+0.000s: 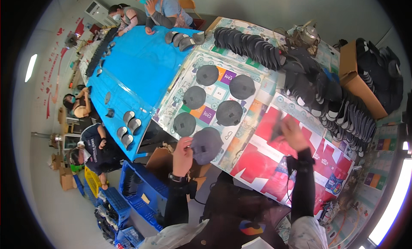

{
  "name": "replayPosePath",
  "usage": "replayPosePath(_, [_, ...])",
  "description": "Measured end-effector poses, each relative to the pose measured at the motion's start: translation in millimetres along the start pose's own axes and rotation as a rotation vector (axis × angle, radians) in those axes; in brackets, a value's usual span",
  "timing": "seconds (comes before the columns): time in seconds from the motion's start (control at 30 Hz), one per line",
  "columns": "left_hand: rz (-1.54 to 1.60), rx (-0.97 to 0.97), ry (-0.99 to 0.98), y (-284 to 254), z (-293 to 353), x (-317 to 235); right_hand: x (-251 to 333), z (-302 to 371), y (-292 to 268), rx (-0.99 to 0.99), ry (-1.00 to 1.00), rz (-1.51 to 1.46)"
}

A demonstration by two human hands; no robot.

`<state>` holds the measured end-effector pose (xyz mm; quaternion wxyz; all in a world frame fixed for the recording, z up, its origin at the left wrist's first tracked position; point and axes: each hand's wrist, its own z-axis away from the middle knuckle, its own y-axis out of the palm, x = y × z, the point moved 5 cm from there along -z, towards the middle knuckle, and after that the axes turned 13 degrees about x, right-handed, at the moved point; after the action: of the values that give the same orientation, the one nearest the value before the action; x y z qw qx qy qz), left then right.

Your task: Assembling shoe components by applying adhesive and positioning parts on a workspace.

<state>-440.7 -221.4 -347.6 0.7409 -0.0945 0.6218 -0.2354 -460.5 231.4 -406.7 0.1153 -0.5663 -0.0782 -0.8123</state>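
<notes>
Left hand: the left hand (183,151) is raised at the near edge of the counter (262,161), its grip pinched on the rim of a round grey pad (207,144).
Grey pad: it lies just to the right of the left hand and a little farther from the body, roughly round with no clear long axis, overlapping the near edge of the printed sheet (216,92).
Laid-out row: five more dark pads (228,113) sit flat on that sheet in two columns, directly beyond the held one and apart from each other.
Right hand: the right hand (292,132) reaches out over the red sheet (274,158), fingers closed on a small dark piece (277,128); what the piece is cannot be told through the blur.
Supply: a long overlapping stack of dark pads (330,105) runs along the far right of the counter, just beyond the right hand and well apart from the left.
Nearer hand: the left to the laid-out row, the right to the stack.
</notes>
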Motion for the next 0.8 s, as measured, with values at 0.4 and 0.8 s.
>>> replayPosePath(0.4, [0.536,-0.172,0.057,-77.5,-99.0,58.9,2.7,-302.1,135.4,-0.338,-0.155,-0.350])
replayPosePath(0.8, [0.595,-0.021,-0.229,37.1,-163.2,202.0,-64.0,-307.9,100.1,-0.520,0.052,0.526])
